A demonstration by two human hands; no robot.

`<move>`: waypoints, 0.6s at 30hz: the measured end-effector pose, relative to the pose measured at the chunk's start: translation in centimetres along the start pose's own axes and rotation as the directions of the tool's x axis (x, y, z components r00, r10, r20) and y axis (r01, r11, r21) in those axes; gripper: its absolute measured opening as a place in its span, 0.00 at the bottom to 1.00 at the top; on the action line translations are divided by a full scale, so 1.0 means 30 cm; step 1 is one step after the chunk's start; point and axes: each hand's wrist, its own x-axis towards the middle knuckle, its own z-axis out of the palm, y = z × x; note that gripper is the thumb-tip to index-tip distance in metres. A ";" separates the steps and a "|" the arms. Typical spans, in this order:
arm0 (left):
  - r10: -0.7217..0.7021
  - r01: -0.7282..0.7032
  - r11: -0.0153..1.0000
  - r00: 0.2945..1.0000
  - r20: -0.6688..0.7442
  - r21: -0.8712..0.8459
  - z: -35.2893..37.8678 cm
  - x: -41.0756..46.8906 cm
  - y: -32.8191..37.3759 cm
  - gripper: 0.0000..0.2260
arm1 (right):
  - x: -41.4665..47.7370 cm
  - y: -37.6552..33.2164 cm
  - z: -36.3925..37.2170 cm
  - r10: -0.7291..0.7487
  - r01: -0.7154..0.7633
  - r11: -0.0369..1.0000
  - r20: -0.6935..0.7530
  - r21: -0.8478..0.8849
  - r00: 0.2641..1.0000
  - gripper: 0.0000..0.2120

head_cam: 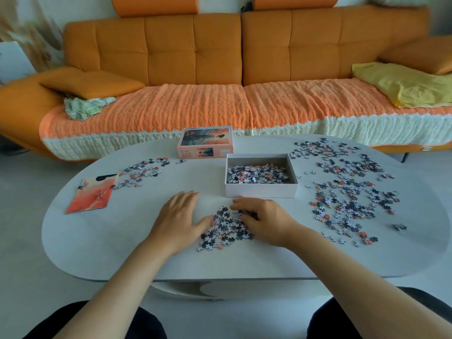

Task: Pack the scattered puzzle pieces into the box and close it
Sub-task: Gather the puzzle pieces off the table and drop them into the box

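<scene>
- Dark-clad knees [127,321] sit at the bottom of the view, with both bare forearms reaching out over the near edge of the pale oval table [117,243].
- The left hand [179,214] lies palm down on the tabletop with fingers straight and together. It holds nothing, and its thumb touches the left edge of a small heap of puzzle pieces [226,228].
- The right hand [264,218] rests on the heap's upper right side with fingers bent down onto the pieces. Whether any are pinched under them cannot be told.
- The heap lies between the two hands, set back from the table's near edge with bare surface in front of it.
- Just beyond the fingertips stands the open white box [260,190], its near wall close to the right hand. A layer of loose pieces [256,173] covers its floor.
- The printed lid [205,140] stands behind the box's left corner, near the far edge of the table.
- A wide scatter of pieces [347,192] fills the table's right side, from beside the box almost to the right rim.
- A thinner scatter [141,171] lies at the far left, touching a reference picture sheet [91,194] close to the left rim.
- Bare tabletop stretches between that sheet and the left hand.
- An orange sofa [195,57] runs behind the table, with a yellow cloth [403,84] at its right end.
</scene>
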 end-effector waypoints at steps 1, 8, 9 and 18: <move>-0.018 0.017 1.000 0.997 0.071 0.010 0.008 -0.005 -0.004 0.40 | 0.003 0.000 0.007 -0.013 0.013 1.000 0.011 -0.026 1.000 0.17; 0.151 -0.130 0.982 0.975 0.161 -0.134 0.031 -0.027 0.099 0.44 | 0.008 -0.008 -0.008 0.007 -0.005 0.998 -0.034 0.065 0.999 0.17; 0.182 -0.160 0.976 0.971 0.156 -0.145 0.034 -0.026 0.115 0.43 | 0.007 -0.011 -0.014 -0.001 0.005 0.997 -0.051 0.075 0.999 0.17; 0.281 -0.383 0.890 0.888 -0.363 -0.248 0.002 0.067 0.197 0.23 | 0.037 0.037 -0.108 -0.228 0.076 0.944 -0.467 -0.321 0.854 0.16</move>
